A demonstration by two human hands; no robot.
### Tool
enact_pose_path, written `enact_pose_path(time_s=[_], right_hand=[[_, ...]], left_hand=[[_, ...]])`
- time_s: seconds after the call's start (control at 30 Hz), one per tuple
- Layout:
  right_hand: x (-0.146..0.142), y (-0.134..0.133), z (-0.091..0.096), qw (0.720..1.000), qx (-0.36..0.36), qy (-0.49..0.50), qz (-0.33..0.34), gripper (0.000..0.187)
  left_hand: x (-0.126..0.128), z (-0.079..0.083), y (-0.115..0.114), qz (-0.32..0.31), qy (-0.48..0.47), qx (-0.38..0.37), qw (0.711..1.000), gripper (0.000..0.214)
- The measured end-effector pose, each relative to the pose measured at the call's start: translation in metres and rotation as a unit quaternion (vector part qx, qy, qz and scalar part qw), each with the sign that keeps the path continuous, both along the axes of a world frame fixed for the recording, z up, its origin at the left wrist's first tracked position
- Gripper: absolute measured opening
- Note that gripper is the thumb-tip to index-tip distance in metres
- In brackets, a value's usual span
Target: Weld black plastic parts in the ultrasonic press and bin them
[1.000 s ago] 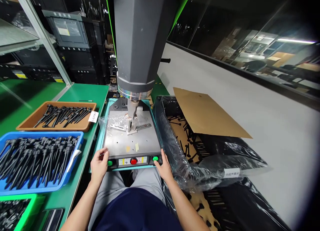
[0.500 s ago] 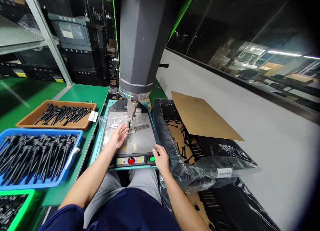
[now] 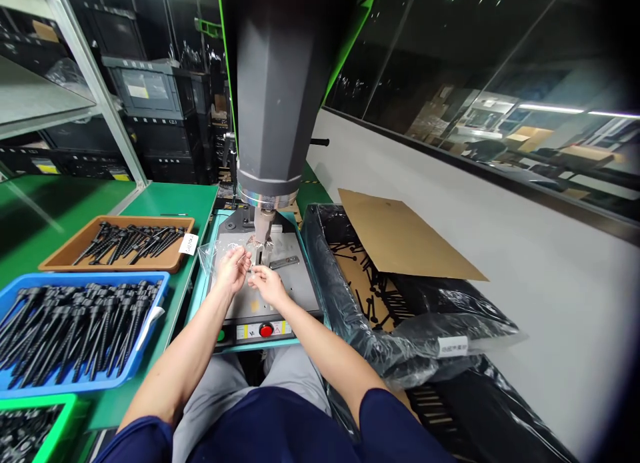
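Nearest me, along the front edge of the machine base (image 3: 280, 299), sits a red button (image 3: 266, 329) in a strip with a yellow warning sticker whose print is too small to read; a green button (image 3: 221, 334) peeks out beside the left forearm. Both arms reach over that strip onto the steel plate. The right hand (image 3: 269, 286) lies palm down, its fingertips drawn together toward the middle; the left hand (image 3: 231, 269) is curled in from the other side, thumb and forefinger nearly touching. Whether either pair actually grips anything I cannot tell, as the tips hide the spot. Just beyond them, almost touching, a thin dark peg (image 3: 259, 256) stands upright in a small clamp, long axis vertical, directly under the press tip (image 3: 263, 226). The left fingertips look slightly nearer to it than the right. A crumpled clear bag (image 3: 216, 253) lies on the plate's far left corner. On the green bench to the left are a blue tray (image 3: 150, 329) and, farther back, a brown tray (image 3: 60, 257), both full of black pegs; the brown one carries a white tag (image 3: 189, 244), unreadable. To the right, a black plastic bag (image 3: 400, 329) has a white label (image 3: 453, 346), also illegible, and a cardboard sheet (image 3: 405, 239) lies across it.
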State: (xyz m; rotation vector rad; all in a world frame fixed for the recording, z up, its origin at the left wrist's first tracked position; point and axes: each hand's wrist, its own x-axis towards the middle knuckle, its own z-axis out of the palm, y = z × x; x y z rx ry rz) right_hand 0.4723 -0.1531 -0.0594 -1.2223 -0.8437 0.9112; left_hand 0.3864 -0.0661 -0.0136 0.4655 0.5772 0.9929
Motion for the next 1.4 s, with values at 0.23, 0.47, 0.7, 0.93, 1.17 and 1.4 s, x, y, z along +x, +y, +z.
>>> enact_pose_path(time_s=[0.23,0.47,0.7,0.93,1.17,1.4], right_hand=[[-0.002,0.036,0.012,0.997,0.008,0.031,-0.064,0.025],[0.002,0.034,0.028,0.98,0.038,-0.086,-0.174,0.045],[0.026,0.03,0.07,0.895,-0.158,-0.361,-0.207,0.046],[0.046,0.036,0.099,0.836,-0.23,-0.48,-0.135,0.037],[0.04,0.034,0.092,0.833,-0.211,-0.489,-0.153,0.038],[0.04,0.03,0.101,0.841,-0.195,-0.477,-0.166,0.032]], left_hand=[[-0.004,0.009,0.003,-0.009,0.019,0.044,0.999,0.021],[0.0,0.015,-0.006,-0.035,0.014,0.05,0.998,0.031],[0.004,0.016,-0.004,-0.035,0.034,0.046,0.998,0.034],[0.009,0.017,-0.002,-0.031,0.045,0.038,0.998,0.033],[0.01,0.017,-0.005,-0.018,0.041,0.044,0.998,0.035],[0.011,0.018,-0.004,-0.011,0.045,0.043,0.998,0.035]])
